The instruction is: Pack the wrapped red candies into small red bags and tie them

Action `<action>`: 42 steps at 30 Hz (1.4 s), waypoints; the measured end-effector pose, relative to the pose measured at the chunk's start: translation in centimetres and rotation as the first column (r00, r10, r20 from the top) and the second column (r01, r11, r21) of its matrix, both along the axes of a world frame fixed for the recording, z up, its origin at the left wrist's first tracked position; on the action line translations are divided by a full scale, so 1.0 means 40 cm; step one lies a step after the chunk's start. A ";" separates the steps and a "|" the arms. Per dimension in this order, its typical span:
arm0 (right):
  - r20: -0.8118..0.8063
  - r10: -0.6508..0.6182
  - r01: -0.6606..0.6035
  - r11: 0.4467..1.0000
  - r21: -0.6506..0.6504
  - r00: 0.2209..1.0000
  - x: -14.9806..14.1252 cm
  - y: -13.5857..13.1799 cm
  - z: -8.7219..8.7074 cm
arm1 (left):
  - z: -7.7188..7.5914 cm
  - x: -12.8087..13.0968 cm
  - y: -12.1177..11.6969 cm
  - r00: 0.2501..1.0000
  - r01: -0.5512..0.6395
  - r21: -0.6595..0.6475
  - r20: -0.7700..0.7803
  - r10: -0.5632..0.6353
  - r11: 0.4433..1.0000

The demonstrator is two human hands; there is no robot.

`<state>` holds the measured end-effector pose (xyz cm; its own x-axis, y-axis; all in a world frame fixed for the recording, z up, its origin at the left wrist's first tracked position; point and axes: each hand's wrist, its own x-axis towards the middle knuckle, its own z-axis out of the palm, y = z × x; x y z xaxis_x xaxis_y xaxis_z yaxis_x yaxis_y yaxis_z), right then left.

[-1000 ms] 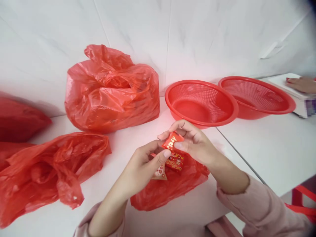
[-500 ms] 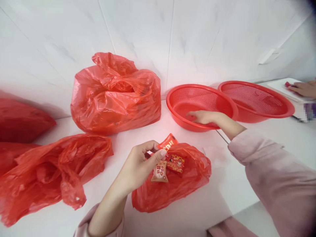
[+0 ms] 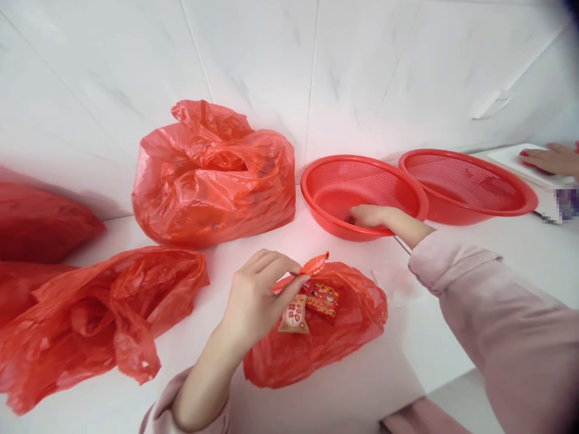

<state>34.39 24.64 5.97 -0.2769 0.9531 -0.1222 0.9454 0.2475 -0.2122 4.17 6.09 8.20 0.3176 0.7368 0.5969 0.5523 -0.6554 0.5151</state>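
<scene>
My left hand [image 3: 257, 295] pinches a small red snack packet [image 3: 315, 264] between thumb and fingers, turned nearly edge-on. Right below it lies a small red plastic bag [image 3: 316, 355] on the table. Inside that bag are a cream-and-pink snack packet [image 3: 294, 316] and a red packet [image 3: 324, 296] with yellow print. My right hand [image 3: 371, 216] reaches over the front rim into a red mesh basket [image 3: 323, 217]. Its fingers are drawn together low inside, with something dark at the tips that I cannot make out.
A big bulging red bag [image 3: 217, 199] stands against the wall. Crumpled red bags [image 3: 104, 307] lie at the left. A second red basket [image 3: 470, 208] adjoins the first. Beyond it, another person's hand [image 3: 549, 160] rests over a white tray-like surface [image 3: 506, 158].
My left hand has tilted the red packet from face-on to nearly edge-on. My right hand's fingers have closed in the basket, which has shifted slightly left. The other person's hand has flattened out.
</scene>
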 end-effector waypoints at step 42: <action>-0.684 0.222 -0.266 0.963 0.043 0.695 -0.177 -0.471 0.010 | -0.008 0.000 -0.004 0.832 0.050 -0.359 0.531 0.160 0.932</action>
<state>27.31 5.80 6.36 -0.5272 0.8378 0.1416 0.4494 0.4164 -0.7903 4.15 5.94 7.87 -0.0282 0.9318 0.3620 0.1426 -0.3547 0.9241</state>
